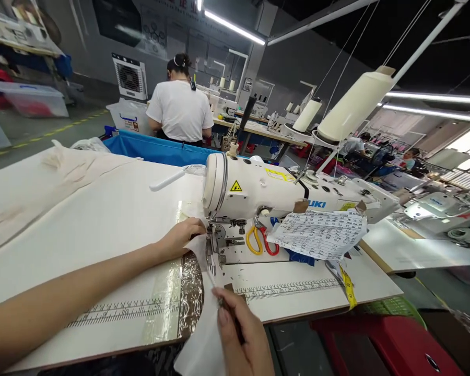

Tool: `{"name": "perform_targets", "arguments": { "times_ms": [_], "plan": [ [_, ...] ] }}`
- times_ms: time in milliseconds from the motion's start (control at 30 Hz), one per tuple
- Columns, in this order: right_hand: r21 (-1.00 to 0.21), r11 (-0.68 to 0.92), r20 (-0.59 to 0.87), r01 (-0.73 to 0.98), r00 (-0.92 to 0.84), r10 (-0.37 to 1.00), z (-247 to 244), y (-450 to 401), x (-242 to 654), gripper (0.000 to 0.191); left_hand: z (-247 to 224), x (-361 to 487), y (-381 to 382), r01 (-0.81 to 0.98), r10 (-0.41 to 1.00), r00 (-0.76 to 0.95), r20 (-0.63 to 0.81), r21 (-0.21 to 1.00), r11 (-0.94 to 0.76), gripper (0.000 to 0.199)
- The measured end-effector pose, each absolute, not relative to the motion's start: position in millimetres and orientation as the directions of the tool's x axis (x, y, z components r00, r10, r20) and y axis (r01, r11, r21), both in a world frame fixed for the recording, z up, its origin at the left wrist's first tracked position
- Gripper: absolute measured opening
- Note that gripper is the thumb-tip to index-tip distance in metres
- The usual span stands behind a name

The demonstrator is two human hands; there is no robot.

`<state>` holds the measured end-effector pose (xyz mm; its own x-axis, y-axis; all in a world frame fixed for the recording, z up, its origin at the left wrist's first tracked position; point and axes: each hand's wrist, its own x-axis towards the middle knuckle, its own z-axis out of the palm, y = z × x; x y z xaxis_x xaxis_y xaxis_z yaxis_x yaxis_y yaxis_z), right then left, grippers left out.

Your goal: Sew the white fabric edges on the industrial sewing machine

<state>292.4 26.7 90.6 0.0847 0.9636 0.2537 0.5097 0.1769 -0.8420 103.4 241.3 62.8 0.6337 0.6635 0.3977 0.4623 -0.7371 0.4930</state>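
A white sewing machine (254, 188) stands on the table, its needle area over a white fabric piece (207, 324). My left hand (186, 237) is beside the presser foot, its fingers curled together on the fabric's upper end. In front of the machine, my right hand (245, 331) is closed around a slim, pointed metal tool (213, 281). The tool's tip points at the fabric just below the presser foot; its handle is mostly hidden in my fingers. From there the fabric hangs down over the table's front edge.
Scissors (254, 240) with yellow and red handles lie by the machine's base. A paper with handwriting (321, 232) is attached to its front. A tape measure (348, 287) hangs at the right. Cream cloth (74, 172) lies on the left. A person (180, 107) sits beyond a blue bin (152, 149).
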Motion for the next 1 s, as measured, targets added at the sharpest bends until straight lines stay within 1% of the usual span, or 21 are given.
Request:
{"name": "perform_targets", "arguments": {
  "times_ms": [100, 200, 300, 367, 467, 533, 667, 833, 1000],
  "plan": [
    [-0.773, 0.221, 0.34, 0.594, 0.094, 0.936, 82, 54, 299, 0.036, 65, 100, 242, 0.402, 0.636, 0.662, 0.397, 0.529, -0.748, 0.014],
    [-0.63, 0.247, 0.423, 0.736, 0.059, 0.904, 76, 76, 296, 0.043, 65, 98, 241, 0.384, 0.619, 0.662, 0.422, 0.519, -0.764, 0.015],
    [-0.477, 0.28, 0.497, 0.833, -0.008, 0.868, 72, 88, 287, 0.04, 62, 99, 242, 0.381, 0.611, 0.652, 0.449, 0.503, -0.776, 0.016],
    [-0.431, 0.278, 0.524, 0.858, -0.013, 0.852, 71, 94, 281, 0.038, 57, 101, 243, 0.376, 0.61, 0.629, 0.481, 0.498, -0.781, 0.018],
    [-0.417, 0.266, 0.528, 0.869, -0.007, 0.849, 69, 101, 276, 0.035, 50, 103, 246, 0.38, 0.612, 0.597, 0.519, 0.489, -0.785, 0.02],
    [-0.412, 0.263, 0.54, 0.872, 0.001, 0.842, 67, 104, 275, 0.034, 48, 103, 246, 0.386, 0.611, 0.598, 0.519, 0.482, -0.787, 0.02],
    [-0.413, 0.27, 0.558, 0.87, 0.008, 0.83, 66, 107, 276, 0.035, 51, 103, 245, 0.375, 0.589, 0.593, 0.549, 0.459, -0.805, 0.018],
    [-0.417, 0.266, 0.526, 0.869, -0.008, 0.851, 66, 107, 277, 0.035, 62, 102, 242, 0.385, 0.575, 0.642, 0.508, 0.435, -0.814, 0.015],
    [-0.394, 0.266, 0.55, 0.88, -0.006, 0.835, 63, 109, 274, 0.033, 63, 103, 243, 0.392, 0.584, 0.629, 0.513, 0.44, -0.808, 0.017]
  ]
}}
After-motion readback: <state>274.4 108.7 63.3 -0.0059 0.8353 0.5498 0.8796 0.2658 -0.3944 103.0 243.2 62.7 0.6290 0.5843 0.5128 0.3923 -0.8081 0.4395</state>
